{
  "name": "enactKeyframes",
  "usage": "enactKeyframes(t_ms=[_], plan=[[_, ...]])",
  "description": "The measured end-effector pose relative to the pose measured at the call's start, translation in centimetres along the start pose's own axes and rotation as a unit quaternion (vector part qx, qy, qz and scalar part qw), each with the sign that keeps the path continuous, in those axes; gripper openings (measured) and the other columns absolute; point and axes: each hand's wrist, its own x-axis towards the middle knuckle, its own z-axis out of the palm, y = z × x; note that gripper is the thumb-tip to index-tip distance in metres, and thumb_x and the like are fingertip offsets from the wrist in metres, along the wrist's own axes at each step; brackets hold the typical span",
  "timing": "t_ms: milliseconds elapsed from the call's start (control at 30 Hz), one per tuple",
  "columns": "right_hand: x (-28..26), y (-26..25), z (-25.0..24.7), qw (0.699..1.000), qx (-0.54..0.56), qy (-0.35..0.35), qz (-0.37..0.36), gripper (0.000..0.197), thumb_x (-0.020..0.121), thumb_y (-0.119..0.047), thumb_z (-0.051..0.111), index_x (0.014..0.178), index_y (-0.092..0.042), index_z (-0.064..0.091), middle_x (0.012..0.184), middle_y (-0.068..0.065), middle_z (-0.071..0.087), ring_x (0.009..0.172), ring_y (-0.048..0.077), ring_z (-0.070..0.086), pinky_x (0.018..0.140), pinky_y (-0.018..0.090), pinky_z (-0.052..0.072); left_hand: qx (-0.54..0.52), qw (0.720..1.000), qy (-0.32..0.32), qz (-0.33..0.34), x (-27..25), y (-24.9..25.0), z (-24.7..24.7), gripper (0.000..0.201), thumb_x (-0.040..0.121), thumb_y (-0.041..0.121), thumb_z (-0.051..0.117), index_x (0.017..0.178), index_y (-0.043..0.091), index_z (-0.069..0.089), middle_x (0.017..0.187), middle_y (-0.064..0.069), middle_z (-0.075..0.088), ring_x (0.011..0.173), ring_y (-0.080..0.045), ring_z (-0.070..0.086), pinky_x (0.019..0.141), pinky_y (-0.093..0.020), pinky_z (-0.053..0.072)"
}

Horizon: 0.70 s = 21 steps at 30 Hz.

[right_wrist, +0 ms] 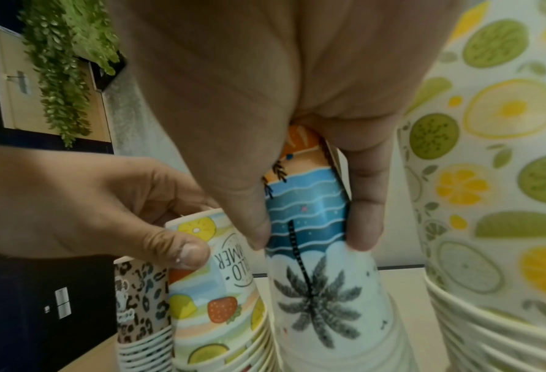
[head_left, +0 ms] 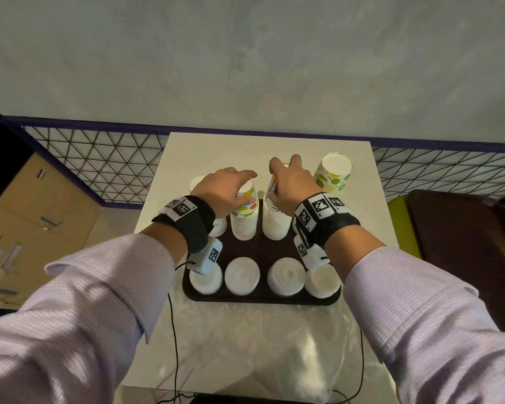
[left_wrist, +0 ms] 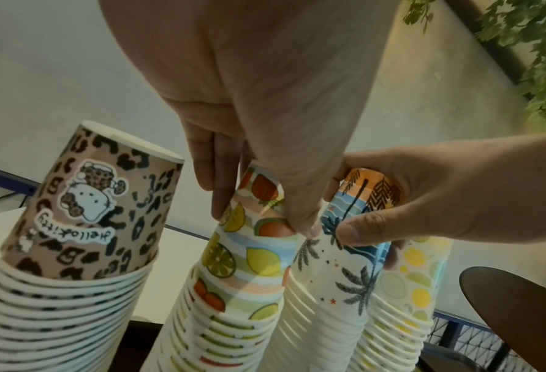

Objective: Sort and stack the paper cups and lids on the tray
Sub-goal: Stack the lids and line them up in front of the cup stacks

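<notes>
A dark tray (head_left: 260, 249) holds upside-down cup stacks at the back and several white lid stacks (head_left: 242, 276) in front. My left hand (head_left: 231, 188) grips the top cup of the fruit-print stack (head_left: 245, 220), thumb and fingers curled round its sides (left_wrist: 258, 214). My right hand (head_left: 289, 185) pinches the top cup of the palm-tree stack (head_left: 274, 225) between thumb and fingers (right_wrist: 309, 236). A leopard-print stack (left_wrist: 83, 201) stands left of them, and a citrus-print stack (head_left: 334, 173) stands at the right.
The tray sits on a small white table (head_left: 210, 153) with crinkled clear plastic (head_left: 260, 339) at its near end. Wire mesh fencing (head_left: 105, 158) runs behind. Cardboard boxes (head_left: 35, 217) are at the left, a dark seat (head_left: 461, 237) at the right. Cables (head_left: 174, 345) hang at the front.
</notes>
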Motion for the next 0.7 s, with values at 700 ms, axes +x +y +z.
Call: enactKeyframes(t_ms=[700], plan=[[-3.9, 6.6, -6.0, 0.969, 0.178, 0.131, 0.108, 0.079, 0.077, -0.043, 0.067, 0.147, -0.029, 0.034, 0.141, 0.012, 0.033, 0.128, 0.040, 0.043, 0.106, 0.048, 0.042, 0.035, 0.993, -0.044, -0.103, -1.7, -4.8, 0.1, 0.095, 0.079, 0.043, 0.085, 0.156, 0.040, 0.029, 0.155, -0.010, 0.034, 0.137, -0.037, 0.044, 0.109, -0.049, 0.047]])
